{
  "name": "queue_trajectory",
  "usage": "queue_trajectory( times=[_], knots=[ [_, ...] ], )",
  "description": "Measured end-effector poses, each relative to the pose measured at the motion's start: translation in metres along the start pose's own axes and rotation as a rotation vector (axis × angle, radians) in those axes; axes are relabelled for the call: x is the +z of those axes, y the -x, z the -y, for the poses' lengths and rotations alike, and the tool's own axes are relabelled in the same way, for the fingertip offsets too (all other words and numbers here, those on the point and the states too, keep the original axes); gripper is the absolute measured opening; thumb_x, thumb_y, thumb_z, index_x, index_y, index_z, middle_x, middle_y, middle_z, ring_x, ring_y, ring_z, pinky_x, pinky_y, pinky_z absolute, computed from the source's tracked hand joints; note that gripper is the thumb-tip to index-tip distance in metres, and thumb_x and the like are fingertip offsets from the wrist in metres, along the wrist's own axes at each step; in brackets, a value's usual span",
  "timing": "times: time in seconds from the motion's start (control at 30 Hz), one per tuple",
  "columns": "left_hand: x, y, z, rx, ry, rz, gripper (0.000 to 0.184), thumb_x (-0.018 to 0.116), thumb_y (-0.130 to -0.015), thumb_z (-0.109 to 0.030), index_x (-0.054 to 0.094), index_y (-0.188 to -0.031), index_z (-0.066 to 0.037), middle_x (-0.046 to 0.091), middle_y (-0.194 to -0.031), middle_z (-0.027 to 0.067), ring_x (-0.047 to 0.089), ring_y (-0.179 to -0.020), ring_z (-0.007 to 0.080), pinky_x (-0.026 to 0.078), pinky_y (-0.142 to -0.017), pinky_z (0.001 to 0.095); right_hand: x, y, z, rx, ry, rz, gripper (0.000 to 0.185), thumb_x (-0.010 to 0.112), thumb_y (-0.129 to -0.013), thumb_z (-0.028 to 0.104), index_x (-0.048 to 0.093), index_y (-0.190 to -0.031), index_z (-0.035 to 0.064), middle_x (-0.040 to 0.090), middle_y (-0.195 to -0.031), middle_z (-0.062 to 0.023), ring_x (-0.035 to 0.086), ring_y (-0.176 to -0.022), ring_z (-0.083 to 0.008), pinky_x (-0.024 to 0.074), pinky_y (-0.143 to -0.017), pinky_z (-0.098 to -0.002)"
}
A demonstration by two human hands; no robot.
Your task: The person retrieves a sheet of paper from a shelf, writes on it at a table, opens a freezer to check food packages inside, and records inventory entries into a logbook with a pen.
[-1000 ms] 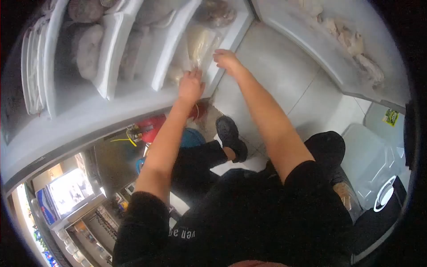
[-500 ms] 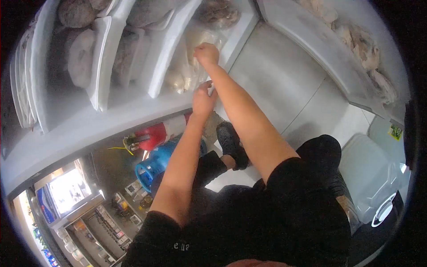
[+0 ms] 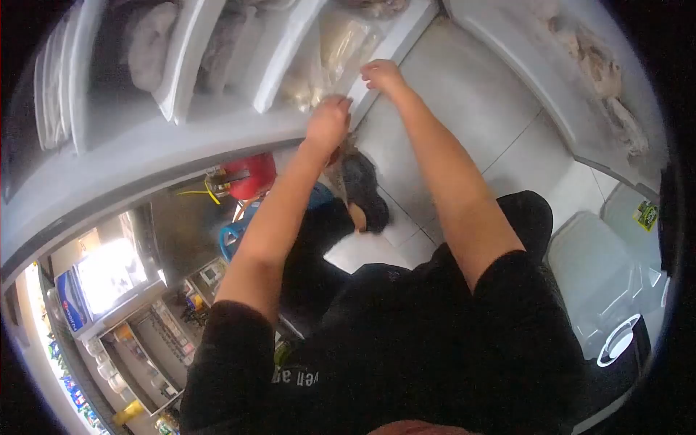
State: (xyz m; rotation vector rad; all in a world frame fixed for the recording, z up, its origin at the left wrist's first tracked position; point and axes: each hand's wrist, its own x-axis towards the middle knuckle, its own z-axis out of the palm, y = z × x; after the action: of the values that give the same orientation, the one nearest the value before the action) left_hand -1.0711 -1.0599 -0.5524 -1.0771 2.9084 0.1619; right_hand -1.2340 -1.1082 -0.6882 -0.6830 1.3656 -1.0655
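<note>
1. Close to the freezer's (image 3: pixel 145 148) front edge, the left hand (image 3: pixel 330 119) has its fingers curled in. I cannot tell if it grips anything.
2. Farther out and a bit to the right of it, the right hand (image 3: pixel 382 75) is up by the freezer's side edge. Its fingers are half bent, and I cannot tell if they pinch something.
3. Just past the left hand, and just left of the right hand, a see-through bag (image 3: pixel 348 45) lies in the freezer. I cannot tell if either hand touches it.
4. Just left of that bag, and just beyond the left hand, are some pale lumps (image 3: pixel 299 94).
5. To the left of both hands are white shelves (image 3: pixel 286 58). A big frosty lump (image 3: pixel 151 47) sits between two of them, well apart from the hands.
6. Nearer the body than the left hand, and to its left, is a round red thing (image 3: pixel 252 177). Beside it is a blue metal bottle (image 3: pixel 255 209), partly hidden by the left arm.
7. Below the right hand is a dark shoe (image 3: pixel 366 192) on the grey floor tiles (image 3: pixel 464 109).
8. Well to the right of both hands, the open freezer door (image 3: pixel 507 65) holds frosty packs (image 3: pixel 623 127).
</note>
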Motion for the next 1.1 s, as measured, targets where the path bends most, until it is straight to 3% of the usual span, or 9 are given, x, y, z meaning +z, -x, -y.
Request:
queue_trajectory(
  times=[0.13, 0.2, 0.37, 0.53, 0.67, 0.73, 0.8, 0.93, 1.1],
  knots=[
    [0.011, -0.031, 0.027, -0.068, -0.519, -0.161, 0.03, 0.06, -0.08, -0.01, 0.057, -0.107, 0.003, 0.06, -0.103, 0.0184, 0.058, -0.097, 0.0369, 0.048, -0.086, 0.0457, -0.053, 0.02, -0.02, 0.087, -0.046, 0.019, 0.022, 0.064, -0.082, 0.012, 0.067, -0.098, -0.002, 0.068, -0.088, -0.0097, 0.064, -0.074, -0.017, 0.0535, -0.062, -0.03],
    [0.004, -0.03, 0.043, -0.49, -0.372, -0.07, 0.031, 0.062, -0.08, -0.016, 0.057, -0.104, 0.003, 0.059, -0.104, 0.0174, 0.058, -0.098, 0.0363, 0.049, -0.085, 0.0459, -0.071, 0.029, -0.024, -0.012, 0.191, -0.179, 0.022, 0.064, -0.082, 0.014, 0.069, -0.098, -0.0001, 0.068, -0.086, -0.0079, 0.064, -0.073, -0.0143, 0.0521, -0.062, -0.0281],
    [-0.006, -0.02, 0.041, -0.449, -0.423, 0.098, 0.037, 0.065, -0.08, -0.021, 0.058, -0.107, 0.004, 0.059, -0.105, 0.0201, 0.058, -0.101, 0.0363, 0.049, -0.086, 0.045, -0.008, 0.039, 0.03, -0.104, -0.033, -0.064, 0.033, 0.07, -0.079, 0.033, 0.072, -0.099, 0.0062, 0.071, -0.084, -0.0117, 0.065, -0.072, -0.0238, 0.0516, -0.068, -0.0354],
    [-0.006, -0.008, 0.033, -0.399, -0.339, 0.24, 0.039, 0.065, -0.08, -0.021, 0.06, -0.109, 0.005, 0.059, -0.106, 0.0223, 0.058, -0.104, 0.0355, 0.05, -0.087, 0.0436, 0.071, 0.024, 0.069, -0.274, 0.523, -0.133, 0.041, 0.068, -0.08, 0.04, 0.071, -0.098, 0.0033, 0.069, -0.087, -0.0177, 0.067, -0.08, -0.0342, 0.0515, -0.074, -0.042],
    [0.01, 0.0, 0.02, -0.649, 0.248, -0.045, 0.045, 0.062, -0.088, -0.03, 0.058, -0.116, 0.004, 0.06, -0.111, 0.0243, 0.057, -0.106, 0.0366, 0.045, -0.094, 0.0398, 0.073, 0.024, 0.08, -0.271, 0.628, -0.243, 0.038, 0.066, -0.081, 0.038, 0.072, -0.093, 0.0021, 0.07, -0.087, -0.0173, 0.067, -0.082, -0.0337, 0.0509, -0.073, -0.0436],
    [0.019, -0.005, 0.019, -0.81, 0.583, -0.152, 0.05, 0.059, -0.091, -0.035, 0.055, -0.121, 0.005, 0.061, -0.113, 0.0229, 0.058, -0.107, 0.0357, 0.044, -0.096, 0.0387, 0.058, 0.016, 0.075, -0.133, 0.237, -0.204, 0.034, 0.066, -0.081, 0.035, 0.072, -0.09, 0.0024, 0.068, -0.083, -0.0199, 0.066, -0.079, -0.037, 0.0506, -0.071, -0.0448],
    [0.028, -0.017, 0.024, -1.177, 1.499, -0.301, 0.062, 0.053, -0.094, -0.046, 0.044, -0.133, 0.002, 0.052, -0.131, 0.0196, 0.054, -0.112, 0.0326, 0.042, -0.098, 0.0425, 0.041, 0.018, 0.07, -0.15, 0.199, -0.19, 0.032, 0.067, -0.081, 0.032, 0.072, -0.09, 0.0015, 0.068, -0.082, -0.0189, 0.066, -0.076, -0.0352, 0.0507, -0.069, -0.0433],
    [0.013, -0.043, 0.021, -1.117, 1.733, -0.382, 0.067, 0.053, -0.093, -0.051, 0.037, -0.138, -0.004, 0.04, -0.142, 0.0157, 0.049, -0.117, 0.0312, 0.042, -0.097, 0.0487, 0.025, 0.023, 0.056, -0.075, -0.137, -0.104, 0.029, 0.069, -0.082, 0.027, 0.071, -0.088, -0.0014, 0.069, -0.081, -0.0141, 0.065, -0.07, -0.0231, 0.0506, -0.064, -0.0345],
    [0.009, -0.04, 0.058, -1.162, 1.701, -0.14, 0.067, 0.064, -0.089, -0.043, 0.037, -0.139, -0.008, 0.04, -0.137, 0.0128, 0.043, -0.122, 0.0288, 0.042, -0.097, 0.0476, 0.023, 0.018, 0.033, -0.121, -0.069, -0.022, 0.039, 0.069, -0.078, 0.038, 0.072, -0.088, 0.0005, 0.069, -0.075, -0.0164, 0.066, -0.072, -0.0274, 0.0503, -0.07, -0.0363]
  ],
)
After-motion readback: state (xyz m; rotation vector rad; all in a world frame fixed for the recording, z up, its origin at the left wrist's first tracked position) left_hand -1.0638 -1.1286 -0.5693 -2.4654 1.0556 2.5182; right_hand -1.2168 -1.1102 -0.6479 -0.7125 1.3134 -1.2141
